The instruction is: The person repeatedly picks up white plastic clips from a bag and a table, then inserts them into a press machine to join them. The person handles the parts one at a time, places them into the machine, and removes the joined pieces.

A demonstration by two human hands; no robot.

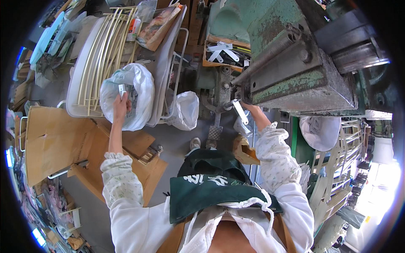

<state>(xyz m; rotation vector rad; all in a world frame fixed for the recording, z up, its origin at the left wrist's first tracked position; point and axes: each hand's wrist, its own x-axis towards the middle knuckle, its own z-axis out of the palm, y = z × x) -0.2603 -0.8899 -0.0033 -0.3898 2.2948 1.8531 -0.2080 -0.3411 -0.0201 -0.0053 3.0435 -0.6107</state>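
Over the mouth of the left bag (145, 84): left hand (121, 110), fingers closed on the lower end of a short white strip (122, 89). Upper end of strip free beyond the fingertips, pointing away from the body. Inside the same bag: pale pieces, partly hidden by the hand and by folds of plastic.

Under the front edge of the green machine (291, 92): right hand (253, 113), just beside a second strip (241, 112). Second strip white, rounded at the near end, slanted; far end close to the metal tooling (225, 86). Fingers partly hidden; cannot tell whether closed on this strip or only next to it. Hands well apart, one to each side of the pedal (214, 133).

Beyond the tooling: shallow box (211, 64), with crossed white strips on top of darker contents. Between left bag and pedal: middle bag (192, 107), white, open at the top. Below the machine, at right: right bag (328, 141), open, with pale contents too small to identify. At lower left: large carton (55, 147), flaps spread. Near the right forearm: small carton (240, 152), open, dark inside.
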